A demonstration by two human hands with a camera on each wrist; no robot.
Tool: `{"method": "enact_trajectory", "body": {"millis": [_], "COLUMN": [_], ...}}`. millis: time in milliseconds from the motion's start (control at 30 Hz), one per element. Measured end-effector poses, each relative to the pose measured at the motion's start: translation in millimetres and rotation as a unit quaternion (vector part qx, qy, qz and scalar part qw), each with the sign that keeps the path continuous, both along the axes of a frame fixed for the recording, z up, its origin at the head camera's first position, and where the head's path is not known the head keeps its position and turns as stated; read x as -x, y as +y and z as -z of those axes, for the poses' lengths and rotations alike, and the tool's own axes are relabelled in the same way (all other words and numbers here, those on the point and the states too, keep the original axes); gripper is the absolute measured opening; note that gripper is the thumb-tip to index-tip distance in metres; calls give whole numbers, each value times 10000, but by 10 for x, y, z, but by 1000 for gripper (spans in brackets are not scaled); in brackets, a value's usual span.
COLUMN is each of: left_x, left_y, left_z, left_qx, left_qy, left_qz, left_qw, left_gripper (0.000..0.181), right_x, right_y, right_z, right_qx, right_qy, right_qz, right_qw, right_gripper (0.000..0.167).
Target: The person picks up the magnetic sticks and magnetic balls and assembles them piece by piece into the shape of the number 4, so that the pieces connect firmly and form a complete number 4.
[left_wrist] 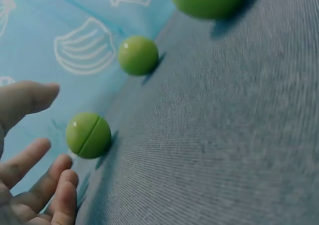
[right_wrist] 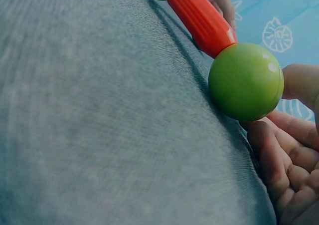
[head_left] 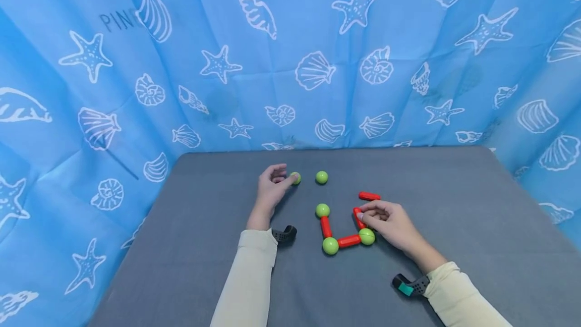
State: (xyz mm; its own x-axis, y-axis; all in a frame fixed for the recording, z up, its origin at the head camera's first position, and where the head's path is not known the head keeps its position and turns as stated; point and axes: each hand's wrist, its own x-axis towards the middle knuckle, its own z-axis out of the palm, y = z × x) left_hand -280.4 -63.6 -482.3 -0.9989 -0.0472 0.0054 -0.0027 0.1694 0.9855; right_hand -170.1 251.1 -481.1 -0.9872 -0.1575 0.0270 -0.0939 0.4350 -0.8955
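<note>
My left hand [head_left: 271, 191] reaches to a loose green ball [head_left: 295, 178] at the back of the table. In the left wrist view the thumb and fingers stand apart beside this ball [left_wrist: 88, 135], not closed on it. With thumb and fingertips my right hand [head_left: 390, 221] pinches a red rod [head_left: 357, 215], its lower end at a green ball [head_left: 366, 236]. In the right wrist view that ball [right_wrist: 245, 82] hides the pinched rod. A red rod [head_left: 349, 241] links it to another green ball [head_left: 330, 246], from which a rod [head_left: 326, 227] runs to a third ball [head_left: 323, 210].
Another loose green ball [head_left: 322, 177] lies right of the left hand. A loose red rod [head_left: 369, 196] lies behind the right hand. The grey cloth-covered table [head_left: 204, 266] ends at a blue curtain [head_left: 290, 39] with shell prints. Each wrist wears a black band.
</note>
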Motion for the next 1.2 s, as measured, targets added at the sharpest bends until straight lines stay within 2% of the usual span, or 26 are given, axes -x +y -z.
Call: {"method": "enact_trajectory", "body": {"millis": [167,533,933,1067,1200], "left_x": [4,10,-10,-44,-105], "left_y": [85,109,91,113,172], "left_z": [17,67,67,5,-105], "left_qx": [429,950,799,695,647], "left_qy": [245,542,397,247,30], "left_qz": [164,-20,-179,-186,1], "left_qw": [9986,9940,9958,9971,9979], "left_gripper": [54,34,32,34,35], "right_x": [-23,-6,-8,-6,-6], "right_y": [28,12,-9,-5,1], "right_z": [-27,-42,-39,-36,-35], "right_qx": [70,18,-59,-63,-43], "right_qy": [68,-24,-124,-122,-121], "right_qz": [-19,-57,-9,-9,-23], "right_qw": [10000,10000,9999,9999,9999], "right_gripper": [29,29,31,32,33]}}
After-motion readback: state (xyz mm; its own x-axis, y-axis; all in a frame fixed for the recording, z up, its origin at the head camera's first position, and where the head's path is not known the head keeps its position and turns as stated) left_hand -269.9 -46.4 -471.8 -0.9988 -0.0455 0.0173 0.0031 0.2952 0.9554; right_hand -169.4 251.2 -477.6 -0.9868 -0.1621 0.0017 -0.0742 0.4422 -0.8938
